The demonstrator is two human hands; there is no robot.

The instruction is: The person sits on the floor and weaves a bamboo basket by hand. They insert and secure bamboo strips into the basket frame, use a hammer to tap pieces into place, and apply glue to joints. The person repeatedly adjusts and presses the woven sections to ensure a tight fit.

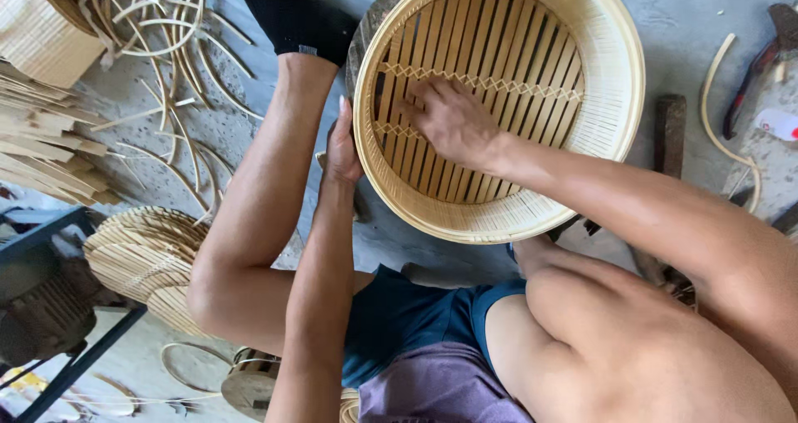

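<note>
A round bamboo steamer basket (611,82) with a slatted floor lies tilted toward me, resting on a dark round block. My right hand (453,122) is inside it, fingers bent and pressing on the slats near the woven cross-lacing. My left hand (342,149) lies flat against the outside of the basket's left rim, steadying it. Neither hand holds a tool. My knees and blue shorts fill the bottom of the view.
Loose bamboo strips and hoops (179,49) lie at the upper left beside flat wood pieces. A stack of slatted bamboo discs (145,253) sits at the left. A dark blue metal frame (50,240) stands lower left. Tools (752,74) lie at the right.
</note>
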